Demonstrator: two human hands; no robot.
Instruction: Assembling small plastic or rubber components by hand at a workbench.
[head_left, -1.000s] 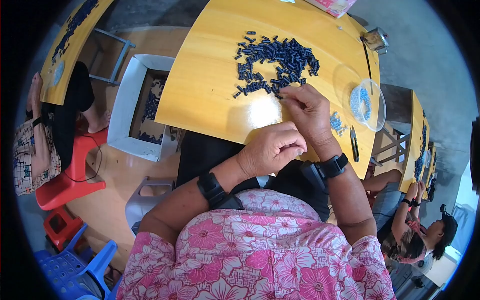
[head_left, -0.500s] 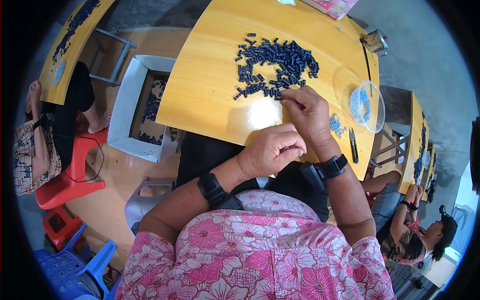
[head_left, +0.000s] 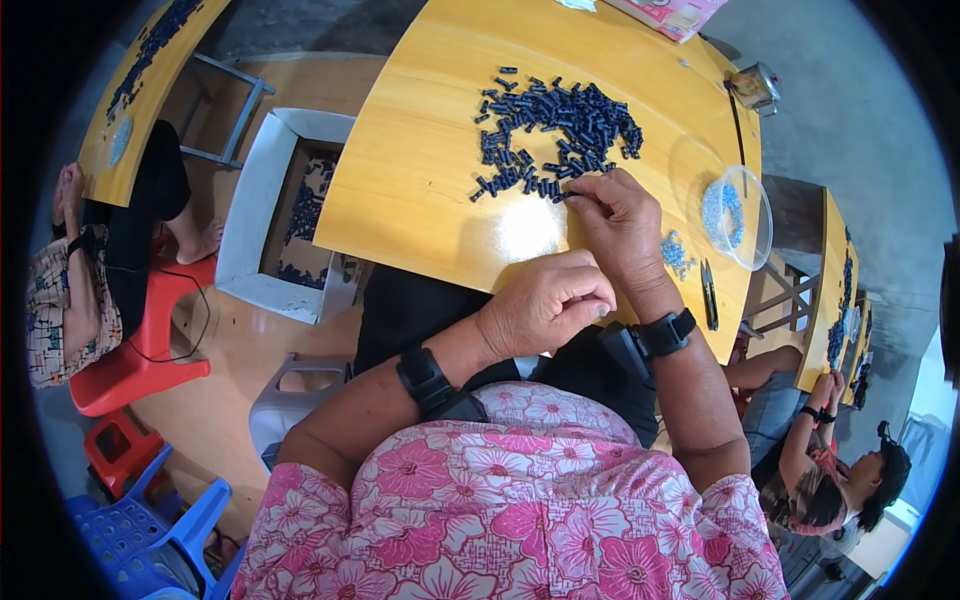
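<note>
Small black cylindrical pieces [head_left: 590, 118] lie in a loose heap on the yellow wooden table [head_left: 420, 150]. At the heap's near edge, my right hand [head_left: 622, 218] has its thumb and forefinger pinched on one small black cylindrical piece, mostly covered by the fingertips. My left hand [head_left: 552, 302] is closer to me, just off the table's front edge, with curled fingers and the thumb pressed against them. What it holds, if anything, is hidden. Beside my right wrist, small clear-blue bits [head_left: 677, 254] are scattered, and dark tweezers [head_left: 709, 295] lie near them.
A clear plastic bowl [head_left: 764, 225] with pale blue bits sits at the table's right edge, a metal cup [head_left: 754, 86] beyond it. Left of the table stands a white box [head_left: 245, 225] holding dark pieces. Two other people sit at tables left and right; stools [head_left: 165, 350] stand at left.
</note>
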